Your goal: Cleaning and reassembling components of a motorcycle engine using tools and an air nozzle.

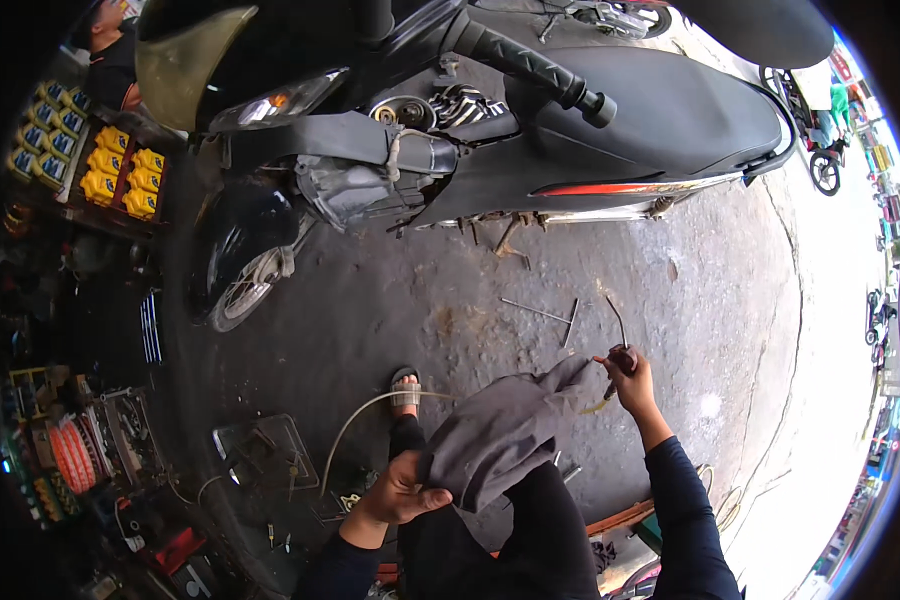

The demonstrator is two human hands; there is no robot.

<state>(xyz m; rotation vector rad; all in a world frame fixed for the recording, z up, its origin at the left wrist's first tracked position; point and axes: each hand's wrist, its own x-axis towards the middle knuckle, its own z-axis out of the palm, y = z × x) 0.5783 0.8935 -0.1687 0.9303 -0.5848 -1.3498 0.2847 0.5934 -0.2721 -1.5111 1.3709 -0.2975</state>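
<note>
My left hand (398, 492) grips the lower end of a grey rag (500, 432) that drapes across my knee. My right hand (628, 380) is closed on a thin, dark metal rod-like tool (618, 322) whose tip sticks up and away from me; the rag's upper corner reaches almost to this hand. A pale hose (355, 425) curves over the concrete floor past my sandalled foot (405, 388). Just beyond my right hand, a T-handle wrench (552, 314) lies on the ground.
A dark motor scooter (490, 130) with panels removed stands across the top, front wheel (238, 290) at left. Yellow oil bottles (125, 170) sit on a rack at upper left beside a person. A metal tray (265, 450) and parts clutter the lower left. Street at right.
</note>
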